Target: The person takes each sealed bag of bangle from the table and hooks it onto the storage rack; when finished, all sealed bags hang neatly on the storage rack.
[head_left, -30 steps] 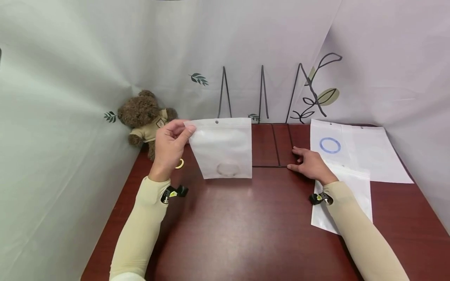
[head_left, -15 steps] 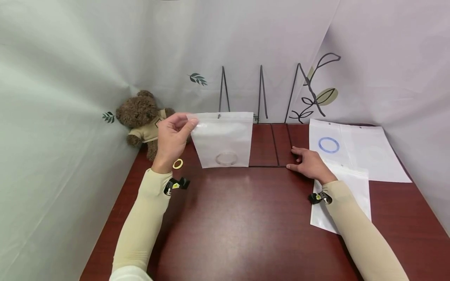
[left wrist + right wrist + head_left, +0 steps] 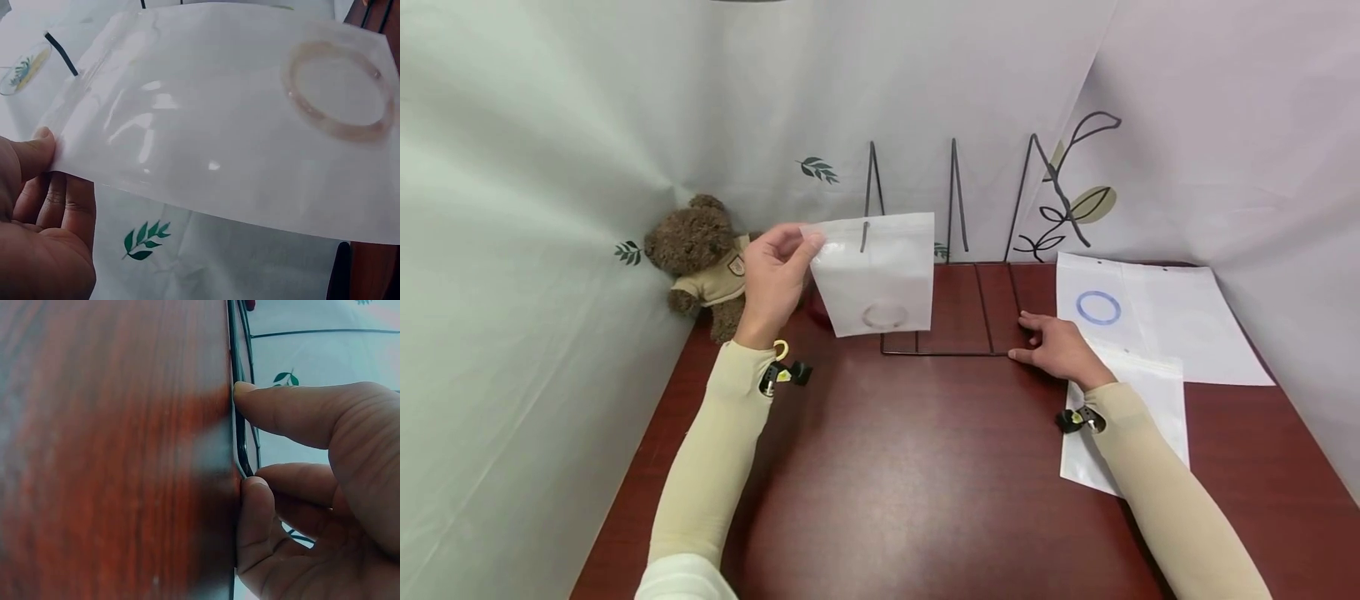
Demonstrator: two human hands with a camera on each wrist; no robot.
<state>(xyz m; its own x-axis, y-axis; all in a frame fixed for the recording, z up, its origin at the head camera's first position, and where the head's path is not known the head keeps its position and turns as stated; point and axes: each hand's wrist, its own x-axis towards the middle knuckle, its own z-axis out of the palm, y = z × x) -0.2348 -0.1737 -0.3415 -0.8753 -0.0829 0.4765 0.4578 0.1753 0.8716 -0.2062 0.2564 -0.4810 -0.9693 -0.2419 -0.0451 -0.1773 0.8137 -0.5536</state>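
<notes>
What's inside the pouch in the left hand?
A pinkish-brown ring shows through the pouch, near its bottom edge in the head view. Cloudiness blurs fine detail; anything directly behind the ring is covered.

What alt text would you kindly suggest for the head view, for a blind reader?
The left hand pinches a white pouch holding a ring, a prong of a black wire rack through the pouch's hole; the right hand grips the rack's corner. A teddy bear sits at left, more pouches lie at right.
</notes>
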